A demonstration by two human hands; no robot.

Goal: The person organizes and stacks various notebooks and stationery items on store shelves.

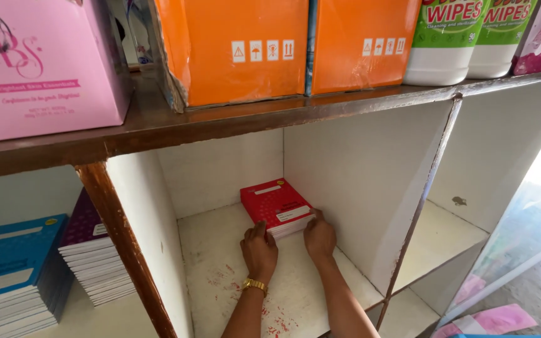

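Deep inside the white middle compartment (233,250) of the shelving, lying flat near the back corner and close to the right-hand wall: a small stack of red notebooks (277,206), white labels on the top cover, page edges facing forward. Pressing against the front edge of that stack from the left, fingers together and curled onto the pages: left hand (258,250), wearing a gold watch (254,285) at the wrist. Pressing against the same front edge at its right corner, fingers together and bent over the pages: right hand (319,238). Not clamping round the stack, either hand, only touching its near side; thumbs hard to make out. Showing red scuff marks on the compartment floor just in front of the wrists.

Sitting in the next compartment to the left, beyond a brown wooden upright (123,244): a stack of blue notebooks (10,269) and, beside it, a stack with a purple cover (89,250). Standing on the brown shelf board (158,125) above: a pink box (42,66), two orange cartons (233,50), and two white tubs with green labels (446,40). Lying low at the right, on the ground outside the shelving: pink sheets (496,319).
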